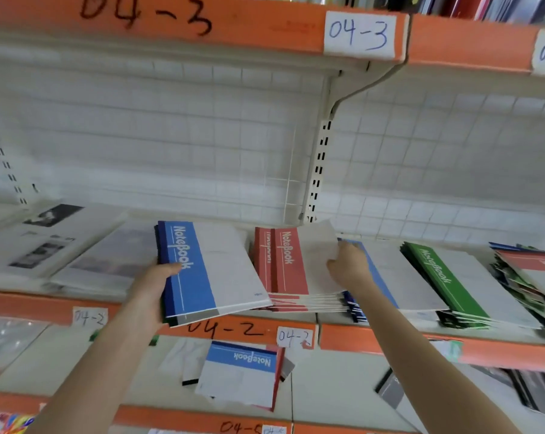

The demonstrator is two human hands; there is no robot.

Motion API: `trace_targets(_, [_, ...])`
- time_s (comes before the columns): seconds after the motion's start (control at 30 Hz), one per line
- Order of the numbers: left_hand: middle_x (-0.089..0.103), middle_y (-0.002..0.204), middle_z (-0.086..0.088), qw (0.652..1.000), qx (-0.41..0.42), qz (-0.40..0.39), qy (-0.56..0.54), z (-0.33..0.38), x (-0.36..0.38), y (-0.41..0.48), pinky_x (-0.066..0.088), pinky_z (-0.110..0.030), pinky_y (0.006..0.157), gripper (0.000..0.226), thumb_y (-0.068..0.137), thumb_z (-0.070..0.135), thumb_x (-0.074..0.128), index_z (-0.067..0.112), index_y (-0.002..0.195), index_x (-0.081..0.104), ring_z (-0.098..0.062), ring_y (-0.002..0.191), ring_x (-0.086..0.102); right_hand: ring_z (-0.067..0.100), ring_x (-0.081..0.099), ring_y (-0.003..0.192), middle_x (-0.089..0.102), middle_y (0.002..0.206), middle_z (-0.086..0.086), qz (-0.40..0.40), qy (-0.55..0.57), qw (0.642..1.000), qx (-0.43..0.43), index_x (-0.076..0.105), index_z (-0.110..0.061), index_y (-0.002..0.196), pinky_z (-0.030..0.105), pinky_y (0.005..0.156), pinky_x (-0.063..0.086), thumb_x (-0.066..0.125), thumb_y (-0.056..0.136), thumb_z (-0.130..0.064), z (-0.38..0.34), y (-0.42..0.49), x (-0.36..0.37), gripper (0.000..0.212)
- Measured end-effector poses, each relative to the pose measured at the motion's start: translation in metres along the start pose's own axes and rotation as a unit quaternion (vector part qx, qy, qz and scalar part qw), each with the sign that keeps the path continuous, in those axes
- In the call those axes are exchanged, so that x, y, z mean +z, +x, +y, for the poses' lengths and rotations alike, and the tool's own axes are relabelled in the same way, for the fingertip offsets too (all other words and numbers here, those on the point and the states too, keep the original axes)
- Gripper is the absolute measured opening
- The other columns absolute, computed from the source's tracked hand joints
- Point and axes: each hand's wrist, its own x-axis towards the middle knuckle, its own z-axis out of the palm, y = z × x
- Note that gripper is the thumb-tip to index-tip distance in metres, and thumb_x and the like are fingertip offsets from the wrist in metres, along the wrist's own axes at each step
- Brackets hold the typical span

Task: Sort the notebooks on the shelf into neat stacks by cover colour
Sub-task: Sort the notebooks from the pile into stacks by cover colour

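Observation:
My left hand [153, 292] grips a stack of blue-covered notebooks [208, 270] by its spine side, thumb on the top cover, held above the shelf's front edge. Right of it lies a red notebook stack [288, 264] on the shelf [374, 338]. My right hand [348, 264] pinches the right edge of the top red notebook. Under and beside that hand lies another blue notebook [390, 274], partly hidden by my arm. Further right a green notebook stack [446, 280] lies flat, and a mixed untidy pile [528, 277] sits at the far right.
White paper pads and printed sheets [55, 245] fill the shelf's left part. On the shelf below lie a loose blue-and-red notebook pile [243, 374] and a grey-black book [390, 389]. An orange shelf edge marked 04-3 [358, 34] hangs overhead.

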Motion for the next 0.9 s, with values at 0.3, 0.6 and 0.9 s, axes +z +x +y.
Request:
trace_targets(0.3, [0.062,0.101,-0.01,0.996,0.036,-0.062,0.058,0.01,-0.024,0.008,0.043,-0.029,0.06,0.025,0.09,0.012,0.059,0.018,0.113,0.051,-0.021,0.078,0.059,0.031,0.047,0.113,0.051,0.119,0.015,0.025,-0.027,0.999,-0.006,0.053,-0.004,0.118,0.034,0.092,0.038,0.05,0.093,-0.018,-0.033,-0.027,0.022,0.029])
trace_targets(0.6, [0.064,0.094,0.0,0.986,0.059,-0.144,0.06,-0.002,0.017,0.006,0.044,-0.027,0.062,0.031,0.085,0.006,0.065,0.019,0.112,0.054,-0.015,0.08,0.061,0.017,0.06,0.074,0.06,0.081,0.001,-0.102,0.127,0.986,0.038,0.055,-0.012,0.091,0.018,0.059,0.045,0.057,0.088,-0.037,-0.076,-0.084,0.007,0.025])
trace_targets(0.9, [0.063,0.087,0.003,0.977,0.08,-0.179,0.086,-0.017,0.072,0.0,0.044,-0.031,0.074,0.019,0.089,0.01,0.06,0.018,0.106,0.057,-0.019,0.084,0.06,0.026,0.051,0.086,0.051,0.095,0.007,0.033,0.199,0.971,0.126,0.042,-0.012,0.101,0.028,0.051,0.044,0.055,0.087,-0.009,-0.009,-0.067,-0.021,0.02])
